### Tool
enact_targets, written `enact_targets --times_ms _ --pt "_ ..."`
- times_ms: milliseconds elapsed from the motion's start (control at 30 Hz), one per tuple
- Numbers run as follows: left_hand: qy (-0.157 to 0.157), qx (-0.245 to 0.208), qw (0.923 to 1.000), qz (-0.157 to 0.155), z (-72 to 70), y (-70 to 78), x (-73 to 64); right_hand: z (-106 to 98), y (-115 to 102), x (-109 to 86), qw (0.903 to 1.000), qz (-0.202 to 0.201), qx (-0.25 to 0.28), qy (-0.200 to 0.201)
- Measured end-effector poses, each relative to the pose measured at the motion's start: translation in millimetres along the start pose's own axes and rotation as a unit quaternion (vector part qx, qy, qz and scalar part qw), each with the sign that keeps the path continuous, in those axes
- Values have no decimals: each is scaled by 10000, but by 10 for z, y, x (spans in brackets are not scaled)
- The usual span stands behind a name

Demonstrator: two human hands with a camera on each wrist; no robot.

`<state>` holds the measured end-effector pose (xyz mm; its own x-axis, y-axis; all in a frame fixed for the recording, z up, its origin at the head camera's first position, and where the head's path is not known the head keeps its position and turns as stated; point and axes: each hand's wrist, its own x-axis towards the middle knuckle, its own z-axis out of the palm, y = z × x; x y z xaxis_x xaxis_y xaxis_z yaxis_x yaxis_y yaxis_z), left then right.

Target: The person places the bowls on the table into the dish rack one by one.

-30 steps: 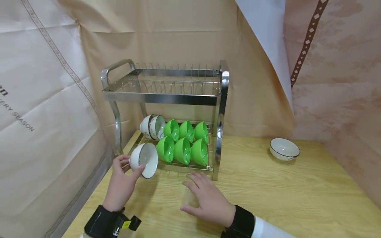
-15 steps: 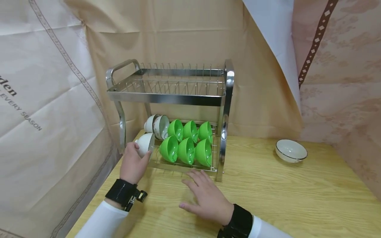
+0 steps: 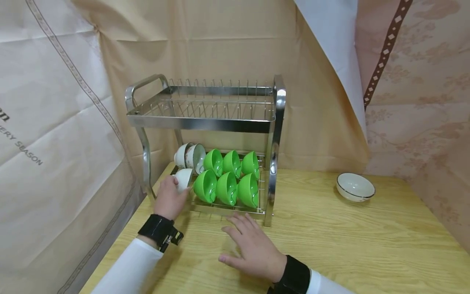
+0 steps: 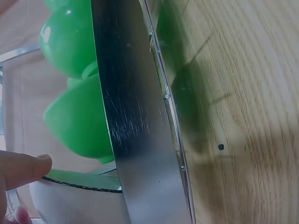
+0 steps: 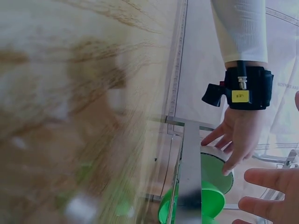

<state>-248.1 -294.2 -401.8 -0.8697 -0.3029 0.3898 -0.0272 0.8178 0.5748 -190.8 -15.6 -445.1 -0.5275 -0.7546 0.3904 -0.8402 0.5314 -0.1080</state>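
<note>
My left hand (image 3: 170,198) holds a white bowl (image 3: 183,179) with a dark rim at the front left of the rack's lower tier. The bowl stands on its side, its mouth turned toward a row of green bowls (image 3: 205,187). In the left wrist view the thumb (image 4: 28,169) lies at the bowl's rim, behind the metal front rail (image 4: 135,116). Behind it on the same tier, two white bowls (image 3: 194,158) lean together beside more green ones. My right hand (image 3: 253,249), fingers spread, hovers over the table before the rack, holding nothing.
The two-tier metal dish rack (image 3: 205,122) has upright wires on its upper tier. Another white bowl (image 3: 355,187) sits upright on the wooden table (image 3: 330,245) at right. Cloth sheets (image 3: 235,53) hang behind and on both sides.
The left hand has carried the white bowl from in front of the rack up and back into the lower tier, turning its mouth toward the green bowls. The right hand has barely moved.
</note>
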Motion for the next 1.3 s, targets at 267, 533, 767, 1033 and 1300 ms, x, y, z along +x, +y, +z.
enact_targets --times_ms 267,533,767,1033,1300 --pt "-563 -215 9976 -342 8 27 73 -18 -5 -28 9999 34 30 -93" --pt "-1116 -419 9911 -600 5 -34 135 -38 -22 -39 10000 0 39 -67" --pt "-1372 -175 9884 -628 0 -115 175 -55 -30 -43 9999 30 35 -103" --pt "-1357 -463 9887 -447 -62 -91 155 -76 -8 -48 9999 96 3 -74" --pt "-405 30 9944 972 -94 138 -127 -181 98 -109 9993 335 137 42"
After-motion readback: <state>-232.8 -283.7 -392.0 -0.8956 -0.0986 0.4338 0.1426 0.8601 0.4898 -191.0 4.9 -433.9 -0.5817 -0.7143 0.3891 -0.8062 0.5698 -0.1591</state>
